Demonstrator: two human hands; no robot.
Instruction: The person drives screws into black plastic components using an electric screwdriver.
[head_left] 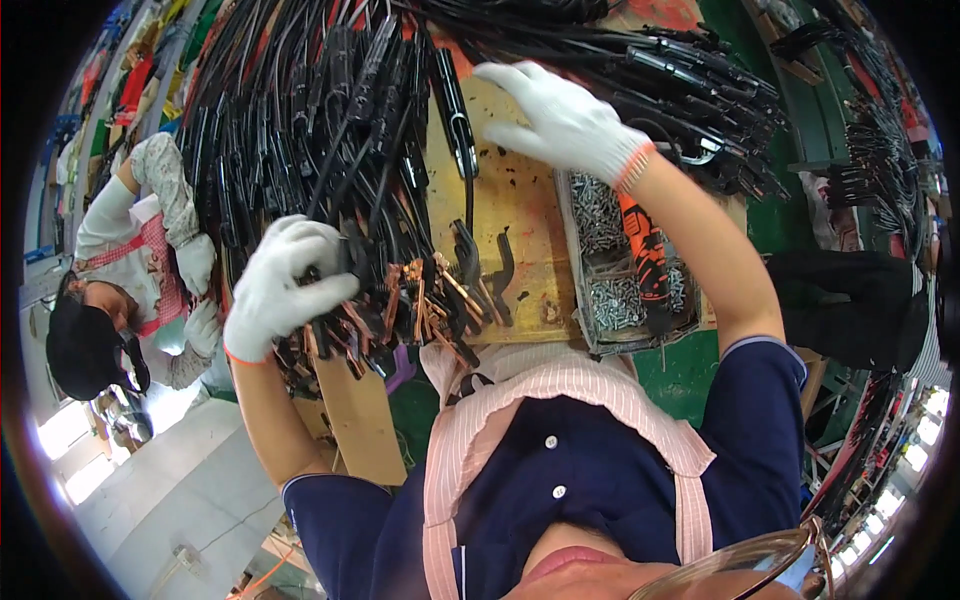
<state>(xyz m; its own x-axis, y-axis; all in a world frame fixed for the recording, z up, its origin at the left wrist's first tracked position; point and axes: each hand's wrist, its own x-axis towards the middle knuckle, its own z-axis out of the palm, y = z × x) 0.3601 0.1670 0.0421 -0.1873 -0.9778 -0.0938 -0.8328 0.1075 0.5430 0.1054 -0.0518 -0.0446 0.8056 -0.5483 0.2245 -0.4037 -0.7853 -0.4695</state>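
My left hand (285, 285), in a white knit glove, is curled over the heap of black and copper pieces at the table's near left. Its fingers and thumb close round something dark that I cannot make out. Copper-coloured jaw pieces (430, 305) with black arms lie just right of it. My right hand (560, 115), also gloved, hangs over the yellow tabletop (530, 210) with thumb and fingers apart and nothing between them. Beside its fingertips lies a long black plastic handle (455, 115). A curved black lever (503, 265) rests near the table's front edge.
Many black handles with cables (260, 150) cover the left side; another pile (690, 90) lies far right. A divided tray of screws (600, 225) holds an orange-and-black power screwdriver (645, 255). A co-worker (140, 260) is at the left. A dark cloth (850, 305) hangs right.
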